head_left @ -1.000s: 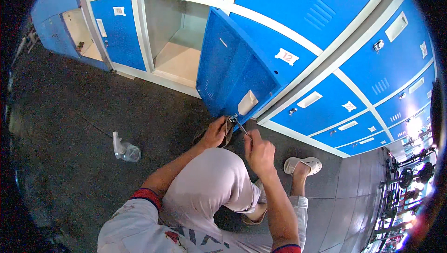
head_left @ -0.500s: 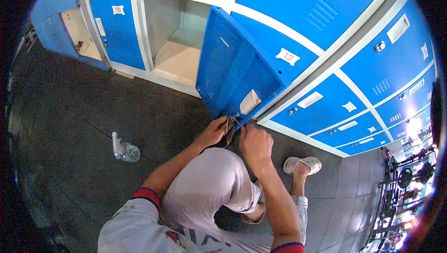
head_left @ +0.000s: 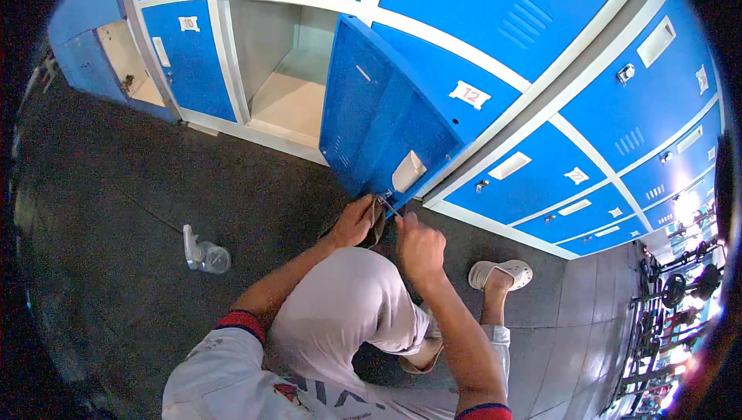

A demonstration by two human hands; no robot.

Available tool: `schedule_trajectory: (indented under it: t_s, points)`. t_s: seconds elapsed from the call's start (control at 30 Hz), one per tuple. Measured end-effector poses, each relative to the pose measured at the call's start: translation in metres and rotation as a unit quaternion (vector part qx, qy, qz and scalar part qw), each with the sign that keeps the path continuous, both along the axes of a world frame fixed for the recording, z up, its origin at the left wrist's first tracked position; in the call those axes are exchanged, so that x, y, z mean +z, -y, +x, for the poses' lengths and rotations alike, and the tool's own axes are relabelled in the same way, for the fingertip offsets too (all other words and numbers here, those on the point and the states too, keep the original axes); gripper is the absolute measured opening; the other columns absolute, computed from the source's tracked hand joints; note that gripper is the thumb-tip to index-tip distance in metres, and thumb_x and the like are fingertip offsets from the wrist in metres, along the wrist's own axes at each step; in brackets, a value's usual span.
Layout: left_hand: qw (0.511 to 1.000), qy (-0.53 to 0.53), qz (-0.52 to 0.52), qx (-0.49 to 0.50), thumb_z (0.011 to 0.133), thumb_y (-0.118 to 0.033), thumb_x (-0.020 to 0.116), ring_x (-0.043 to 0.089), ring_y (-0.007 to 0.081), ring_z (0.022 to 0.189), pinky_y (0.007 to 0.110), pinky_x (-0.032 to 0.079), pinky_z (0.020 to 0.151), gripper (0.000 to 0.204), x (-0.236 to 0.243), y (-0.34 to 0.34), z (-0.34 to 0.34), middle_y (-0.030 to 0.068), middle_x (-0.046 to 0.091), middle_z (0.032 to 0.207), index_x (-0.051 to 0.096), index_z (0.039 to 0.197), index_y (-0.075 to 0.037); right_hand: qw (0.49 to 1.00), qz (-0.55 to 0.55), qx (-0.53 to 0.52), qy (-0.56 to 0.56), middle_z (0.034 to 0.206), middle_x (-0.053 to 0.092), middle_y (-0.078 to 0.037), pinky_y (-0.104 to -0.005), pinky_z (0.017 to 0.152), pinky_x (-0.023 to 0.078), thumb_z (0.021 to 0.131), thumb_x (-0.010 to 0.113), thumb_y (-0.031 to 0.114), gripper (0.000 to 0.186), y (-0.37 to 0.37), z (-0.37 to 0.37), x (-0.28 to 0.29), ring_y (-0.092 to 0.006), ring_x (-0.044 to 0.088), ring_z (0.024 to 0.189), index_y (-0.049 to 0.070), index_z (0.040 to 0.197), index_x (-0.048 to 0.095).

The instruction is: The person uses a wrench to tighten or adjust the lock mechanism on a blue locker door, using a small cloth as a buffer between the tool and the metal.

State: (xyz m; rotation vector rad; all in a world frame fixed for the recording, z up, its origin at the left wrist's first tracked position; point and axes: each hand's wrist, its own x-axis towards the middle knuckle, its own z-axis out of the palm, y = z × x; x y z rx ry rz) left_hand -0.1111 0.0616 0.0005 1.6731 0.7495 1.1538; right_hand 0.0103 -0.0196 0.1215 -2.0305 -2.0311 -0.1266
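A blue locker door [head_left: 363, 107] stands swung outward on its open compartment [head_left: 290, 103]. At the door's lower free edge, beside the pale handle recess [head_left: 408, 171], sits a small metal lock [head_left: 384, 197]. My left hand [head_left: 353, 221] is closed on a brownish-olive cloth [head_left: 376, 223] that hangs just below the lock. My right hand [head_left: 421, 246] is closed in a pinch a little to the right. Between its fingertips and the lock runs a thin pale rod [head_left: 393, 209]; what kind of tool it is does not show.
A clear spray bottle [head_left: 206, 254] lies on the dark floor [head_left: 131, 188] at left. More blue lockers [head_left: 471, 57] rise ahead and to the right. My bent knee [head_left: 340, 289] is just under my hands, and a clog-shod foot [head_left: 501, 275] rests at right. Weight racks [head_left: 672, 296] stand far right.
My right hand has drawn slightly down from the door edge, and more of the pale rod shows. My left hand keeps the cloth by the lock. The view has shifted a little.
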Motion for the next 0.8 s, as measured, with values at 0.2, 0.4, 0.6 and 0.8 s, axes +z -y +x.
schedule_trajectory:
  t_s: [0.2, 0.4, 0.6, 0.8]
  points:
    - [1.000, 0.005, -0.027, 0.004, 0.088, -0.007, 0.036, 0.046, 0.0147, 0.059, 0.033, 0.039, 0.056, 0.012, -0.005, 0.000, 0.002, 0.0069, 0.045, 0.065, 0.048, 0.087, -0.004, 0.995, -0.063, 0.001, 0.082, 0.058, 0.060, -0.016, -0.0429, 0.050, 0.049, 0.091, 0.040, 0.034, 0.034, -0.006, -0.005, 0.010, -0.0334, 0.061, 0.055, 0.007, 0.075, 0.052]
    - [0.999, 0.029, -0.008, 0.020, 0.088, -0.007, 0.037, 0.043, 0.0150, 0.057, 0.033, 0.038, 0.053, 0.010, -0.003, 0.001, 0.007, 0.0085, 0.044, 0.063, 0.047, 0.084, -0.004, 0.994, -0.059, -0.048, 0.076, 0.059, 0.061, -0.013, -0.0403, 0.048, 0.050, 0.092, 0.038, 0.037, 0.037, -0.008, -0.005, -0.006, -0.0302, 0.063, 0.054, 0.008, 0.075, 0.053]
    - [0.999, 0.010, -0.023, 0.022, 0.088, -0.007, 0.037, 0.047, 0.0226, 0.057, 0.035, 0.039, 0.055, 0.010, 0.000, 0.001, 0.006, 0.0124, 0.047, 0.065, 0.046, 0.086, -0.004, 0.994, -0.052, -0.086, 0.037, 0.056, 0.059, -0.017, -0.0450, 0.050, 0.048, 0.090, 0.040, 0.038, 0.038, -0.007, -0.005, -0.019, -0.0342, 0.061, 0.053, 0.007, 0.073, 0.053]
    - [1.000, -0.005, -0.018, 0.008, 0.089, -0.010, 0.038, 0.054, 0.0329, 0.064, 0.039, 0.041, 0.059, 0.011, 0.002, -0.004, 0.007, 0.0173, 0.050, 0.070, 0.046, 0.091, -0.003, 0.994, -0.061, -0.086, -0.043, 0.061, 0.059, -0.020, -0.0477, 0.056, 0.049, 0.090, 0.038, 0.038, 0.042, -0.006, -0.001, -0.026, -0.0373, 0.061, 0.059, 0.005, 0.069, 0.055]
